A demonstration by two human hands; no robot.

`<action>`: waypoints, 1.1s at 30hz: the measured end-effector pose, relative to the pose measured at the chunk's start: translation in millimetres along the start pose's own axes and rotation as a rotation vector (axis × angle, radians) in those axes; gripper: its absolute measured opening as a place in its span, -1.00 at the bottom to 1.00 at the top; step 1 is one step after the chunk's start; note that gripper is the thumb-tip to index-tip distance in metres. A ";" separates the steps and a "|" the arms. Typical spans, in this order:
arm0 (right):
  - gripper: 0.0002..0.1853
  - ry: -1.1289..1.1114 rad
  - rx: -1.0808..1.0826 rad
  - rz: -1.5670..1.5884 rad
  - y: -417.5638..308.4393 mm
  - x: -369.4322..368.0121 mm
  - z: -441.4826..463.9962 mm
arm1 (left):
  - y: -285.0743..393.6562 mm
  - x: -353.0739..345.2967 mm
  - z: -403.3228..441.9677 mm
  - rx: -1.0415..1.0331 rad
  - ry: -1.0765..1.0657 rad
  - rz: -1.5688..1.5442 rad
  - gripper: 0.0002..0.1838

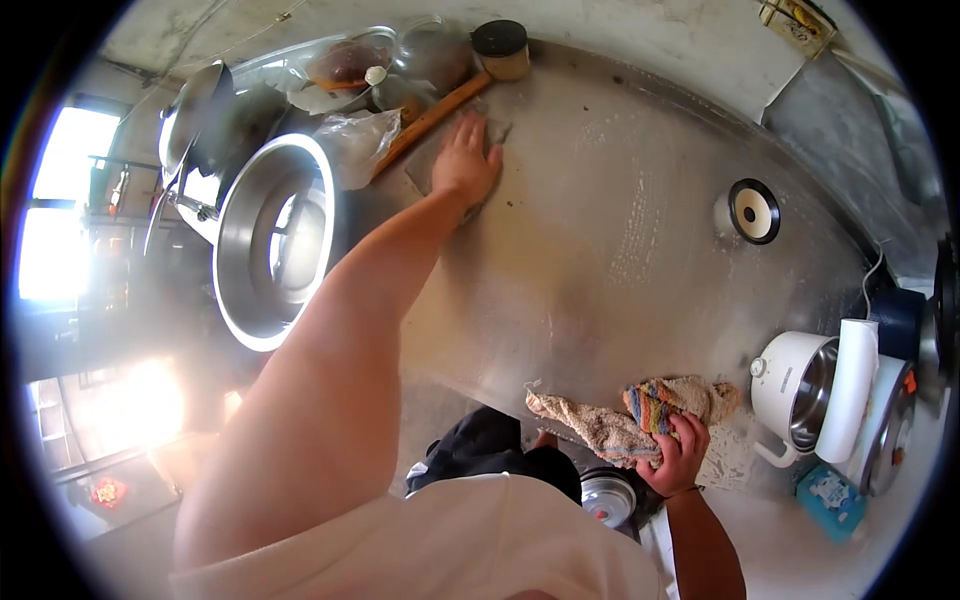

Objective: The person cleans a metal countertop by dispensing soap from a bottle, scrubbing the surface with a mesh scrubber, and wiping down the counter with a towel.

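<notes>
Beige towelling cloth with orange and blue stripes [610,427], bunched in the right hand [682,455] at the near edge of the grey metal tabletop [560,290].

The fingers of the right hand curl over the cloth's striped part; the left hand [466,165] lies flat toward the far left corner, fingers extended, grasping nothing visible, beside a long brown wooden rod [430,127]. Whether a separate flat thing lies under its palm, I cannot tell. Whitish spots [632,230] mark the tabletop between the hands. The step in hand seems to be gripping the cloth while the left hand bears on the metal; moving the cloth would call for gathering its loose tail.
</notes>
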State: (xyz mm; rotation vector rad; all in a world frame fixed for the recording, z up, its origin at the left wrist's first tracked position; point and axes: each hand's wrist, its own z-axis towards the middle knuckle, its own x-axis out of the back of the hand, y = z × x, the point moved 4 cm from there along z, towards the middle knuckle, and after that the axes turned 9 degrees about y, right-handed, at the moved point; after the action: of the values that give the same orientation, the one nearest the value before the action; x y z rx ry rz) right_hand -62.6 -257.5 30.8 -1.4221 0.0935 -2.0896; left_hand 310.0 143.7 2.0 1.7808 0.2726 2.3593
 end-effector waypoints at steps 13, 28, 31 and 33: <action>-0.63 0.001 -0.010 -0.003 3.6 -1.0 -1.7 | 2.4 -12.9 20.3 -0.084 0.078 -0.043 -0.43; -0.58 -0.012 -0.084 -0.069 -14.7 -2.6 5.3 | 209.9 -12.5 -106.8 -0.802 -0.267 -0.229 -0.37; -0.58 0.042 -0.333 -0.171 -29.6 -10.3 8.1 | 156.5 30.0 -175.8 -0.873 -0.327 -0.355 -0.34; -0.55 0.036 -0.309 -0.179 -42.5 -13.0 16.4 | 99.2 55.7 -183.8 -0.717 -0.369 -0.347 -0.31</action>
State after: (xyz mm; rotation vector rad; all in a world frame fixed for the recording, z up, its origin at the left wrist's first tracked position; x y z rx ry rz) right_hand -63.9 -211.8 43.1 -1.6225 0.3267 -2.3246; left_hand 115.3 53.8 29.0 1.5859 -0.2660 1.5613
